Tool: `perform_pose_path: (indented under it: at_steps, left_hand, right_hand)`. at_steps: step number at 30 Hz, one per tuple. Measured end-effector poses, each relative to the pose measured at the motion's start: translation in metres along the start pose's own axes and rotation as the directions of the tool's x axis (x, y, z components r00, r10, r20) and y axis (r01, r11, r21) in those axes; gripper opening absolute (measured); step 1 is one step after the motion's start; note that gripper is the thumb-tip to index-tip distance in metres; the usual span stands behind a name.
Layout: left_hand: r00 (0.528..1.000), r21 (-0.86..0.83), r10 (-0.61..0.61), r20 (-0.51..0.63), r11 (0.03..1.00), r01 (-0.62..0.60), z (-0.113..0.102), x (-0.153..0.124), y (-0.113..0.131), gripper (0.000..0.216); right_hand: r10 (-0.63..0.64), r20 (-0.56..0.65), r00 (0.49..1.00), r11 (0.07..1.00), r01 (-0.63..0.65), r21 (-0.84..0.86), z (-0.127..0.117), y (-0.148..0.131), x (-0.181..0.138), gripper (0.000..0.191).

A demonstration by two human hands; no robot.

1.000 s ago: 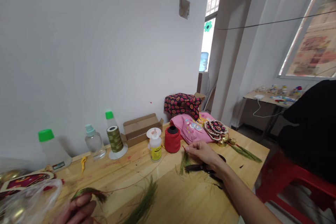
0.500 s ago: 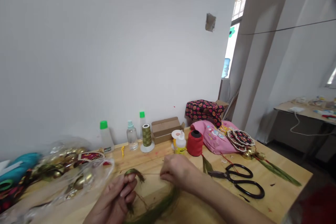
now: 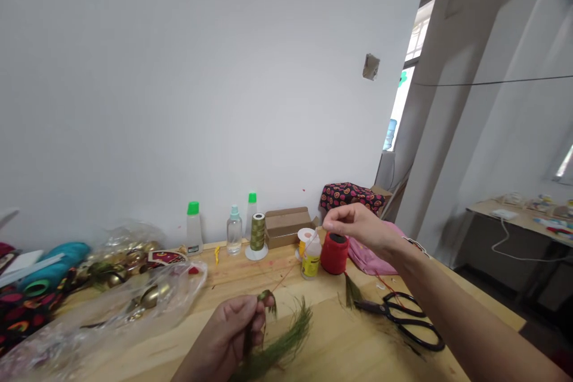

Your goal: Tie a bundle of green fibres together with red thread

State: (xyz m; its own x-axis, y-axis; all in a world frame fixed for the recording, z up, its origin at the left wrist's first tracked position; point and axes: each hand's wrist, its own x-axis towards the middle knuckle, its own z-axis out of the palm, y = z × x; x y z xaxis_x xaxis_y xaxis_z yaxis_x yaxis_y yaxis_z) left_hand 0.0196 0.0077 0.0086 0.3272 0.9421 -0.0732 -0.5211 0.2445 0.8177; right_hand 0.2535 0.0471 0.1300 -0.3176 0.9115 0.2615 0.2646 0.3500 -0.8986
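My left hand [image 3: 235, 331] is closed around a bundle of olive-green tassel threads [image 3: 282, 343]. A small folded loop of it pokes out above the fingertips, and the loose ends fan to the right over the table. From that loop a thin red thread [image 3: 283, 278] runs up and right to my right hand [image 3: 358, 225], whose thumb and fingers are pinched together on it. The right hand is raised above the red thread cone [image 3: 333, 255]. Below that forearm lie black-handled scissors [image 3: 403, 317], beside a short green tassel [image 3: 352, 291].
A glue bottle [image 3: 310, 259], an olive thread spool [image 3: 258, 233], a clear bottle [image 3: 233, 233] and a cardboard box [image 3: 289, 225] stand by the wall. Plastic bags with gold bells [image 3: 154, 295] spread at left. A pink cloth [image 3: 367, 256] lies at right, partly behind my arm.
My right hand has moved up and away to the right, drawing the red thread into a long slanted line. The left hand keeps the green bundle. The camera view has shifted somewhat.
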Motion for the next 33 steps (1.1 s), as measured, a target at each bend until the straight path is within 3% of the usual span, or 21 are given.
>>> perform_pose_path:
  at_steps: [5, 9, 13, 18, 22, 24, 28, 33]
  left_hand:
    - [0.998, -0.001, 0.005, -0.069, 1.0, -0.005, -0.003, 0.004, -0.002, 0.021]
    - [0.997, -0.06, 0.015, -0.08, 0.998, -0.02, -0.006, 0.006, 0.002, 0.018]
    - [0.992, -0.083, 0.008, -0.129, 0.996, -0.019, -0.007, 0.005, 0.003, 0.022]
    - [0.986, -0.1, 0.031, -0.162, 0.994, -0.048, -0.008, 0.004, 0.004, 0.024]
    - [0.986, -0.116, 0.056, -0.158, 0.99, -0.075, -0.008, 0.006, 0.007, 0.022]
    - [0.978, -0.098, 0.063, -0.197, 0.992, -0.084, -0.01, 0.007, 0.008, 0.021]
    - [0.959, -0.054, 0.091, -0.267, 0.993, -0.109, -0.014, 0.008, 0.012, 0.012]
    - [0.932, -0.11, 0.193, -0.307, 0.966, -0.236, -0.014, 0.003, 0.02, 0.007]
  right_hand:
    - [-0.08, -0.232, 0.969, 0.969, 0.13, 0.21, -0.027, -0.029, 0.007, 0.014]
    - [-0.087, -0.436, 0.896, 0.945, 0.213, 0.249, -0.055, -0.058, 0.027, 0.007]
    - [-0.086, -0.51, 0.856, 0.958, 0.211, 0.193, -0.071, -0.075, 0.045, 0.005]
    - [-0.155, -0.53, 0.834, 0.958, 0.258, 0.126, -0.07, -0.09, 0.052, 0.008]
    - [-0.294, -0.476, 0.829, 0.916, 0.387, 0.109, -0.059, -0.104, 0.051, 0.008]
    - [-0.337, -0.397, 0.854, 0.904, 0.412, 0.117, -0.049, -0.105, 0.048, 0.01]
    - [-0.257, -0.188, 0.948, 0.946, 0.287, 0.154, -0.016, -0.093, 0.035, 0.012]
    - [-0.129, 0.051, 0.99, 0.988, 0.133, -0.08, 0.03, -0.07, 0.018, 0.012]
